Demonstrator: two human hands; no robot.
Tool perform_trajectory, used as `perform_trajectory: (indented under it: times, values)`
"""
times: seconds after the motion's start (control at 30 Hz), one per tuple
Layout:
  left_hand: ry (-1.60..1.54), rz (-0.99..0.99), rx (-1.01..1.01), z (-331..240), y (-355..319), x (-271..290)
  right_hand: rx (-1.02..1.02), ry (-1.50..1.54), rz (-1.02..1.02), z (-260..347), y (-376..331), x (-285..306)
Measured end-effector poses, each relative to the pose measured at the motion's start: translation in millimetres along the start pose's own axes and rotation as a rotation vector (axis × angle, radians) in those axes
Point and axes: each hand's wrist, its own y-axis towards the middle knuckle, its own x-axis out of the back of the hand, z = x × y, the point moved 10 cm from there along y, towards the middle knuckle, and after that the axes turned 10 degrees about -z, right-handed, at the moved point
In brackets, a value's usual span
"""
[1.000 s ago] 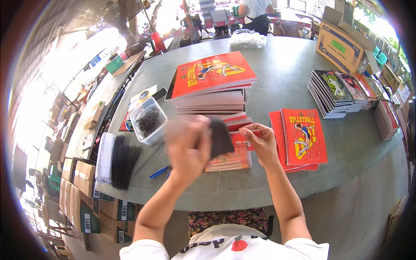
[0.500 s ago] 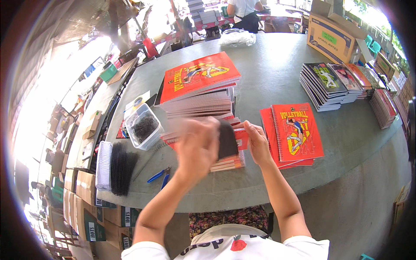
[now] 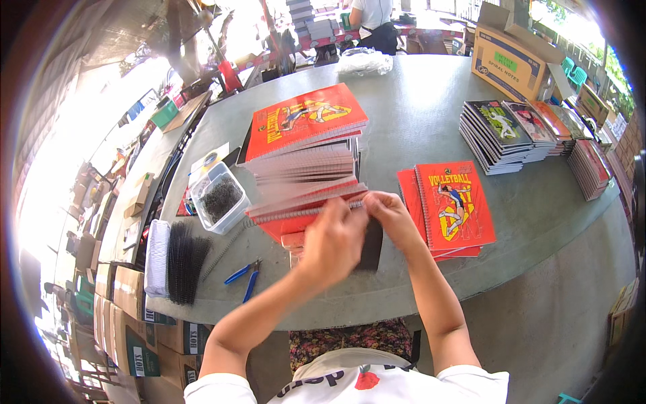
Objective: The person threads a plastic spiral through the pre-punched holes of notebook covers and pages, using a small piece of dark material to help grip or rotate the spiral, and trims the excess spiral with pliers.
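In front of me a red-covered spiral notebook (image 3: 269, 225) lies tilted, its bound edge turned up toward the stack behind it. My left hand (image 3: 331, 241), slightly blurred, has its fingers curled against that bound edge. At the right end of the same edge, my right hand (image 3: 393, 219) pinches the notebook between thumb and fingers. A dark back cover (image 3: 370, 250) shows below and between the hands. Just behind stands a tall stack of red spiral notebooks (image 3: 306, 121). A loose wire coil (image 3: 225, 248) trails out left of the notebook.
Red notebooks (image 3: 454, 209) lie to the right. A clear tub of small black pieces (image 3: 221, 195), bundled black coils (image 3: 186, 262) and blue-handled pliers (image 3: 243, 277) sit left. Farther right are stacked notebooks (image 3: 498, 135) and a carton (image 3: 508, 60). A person (image 3: 373, 23) stands beyond the table.
My left hand has moved right and down from above the notebook to its bound edge. The dark cover, raised between my hands before, now hangs lower. My right hand stays near the right end.
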Motion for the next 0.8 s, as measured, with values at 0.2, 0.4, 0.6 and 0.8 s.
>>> perform_trajectory:
  times: [0.2,0.4,0.6,0.8]
  values:
    - [-0.024,-0.05,-0.148,-5.9,-42.4,5.4,0.243,0.123,0.091,30.4,-11.7,-23.0]
    - [0.178,-0.061,-0.161,1.7,13.7,25.3,0.099,0.151,0.019,15.2,-16.5,-4.9]
    - [-0.007,0.029,-0.046,3.3,24.7,32.6,0.31,-0.121,-0.153,33.1,-21.7,2.4]
    - [0.003,0.173,0.122,29.0,23.8,17.2,0.201,0.027,-0.19,13.3,-21.4,15.0]
